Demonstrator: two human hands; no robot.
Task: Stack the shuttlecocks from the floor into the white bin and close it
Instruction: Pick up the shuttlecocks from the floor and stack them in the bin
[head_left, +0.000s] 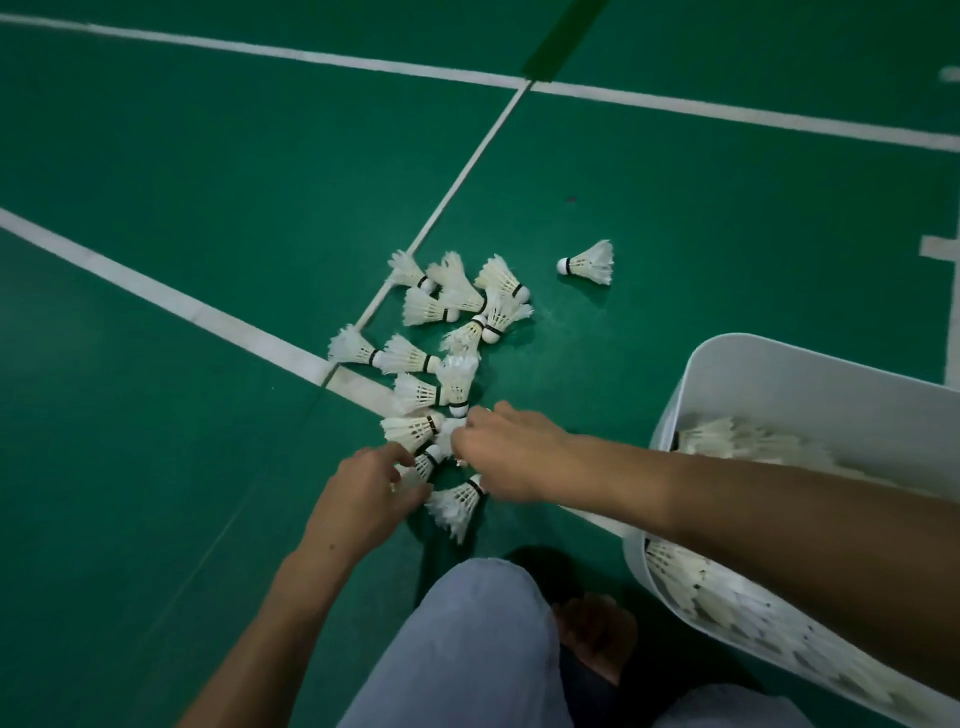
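left hand (363, 486) grip: pinching shuttlecock (422, 464) | right hand (506, 449) grip: clutching shuttlecock feathers (450, 430)

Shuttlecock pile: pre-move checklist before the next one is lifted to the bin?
1. Right hand on a shuttlecock: cannot tell; its fingers curl into the near end of the pile, grip hidden.
2. Left hand on a shuttlecock: cannot tell; its fingertips touch feathers.
3. White bin open: ok, no lid on it.
4. Room in the bin: ok, rows of shuttlecocks lie below the rim.
5. Floor cleared: not ok, the pile remains.
6. Stray shuttlecock gathered: not ok, it lies apart from the pile.
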